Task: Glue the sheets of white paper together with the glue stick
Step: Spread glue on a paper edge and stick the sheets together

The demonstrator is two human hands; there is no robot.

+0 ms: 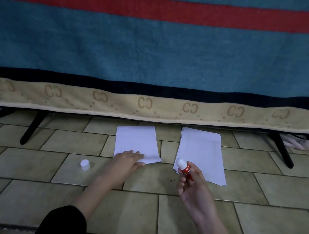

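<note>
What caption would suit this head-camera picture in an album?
Left hand pressing a paper sheet on the tiled floor, right hand holding an uncapped glue stick beside a paper stack.

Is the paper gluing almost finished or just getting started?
Still early. Done: the cap is off and sits on the floor. In hand: the right hand holds the glue stick while the left hand presses the left sheets. Left: the stack on the right waits untouched.

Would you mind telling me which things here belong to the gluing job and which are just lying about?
Part of the job:
glue stick, in the right hand
cap, off, on the floor
left paper pile, under the left hand
right paper stack

Just lying about:
striped blanket
white cloth
</note>
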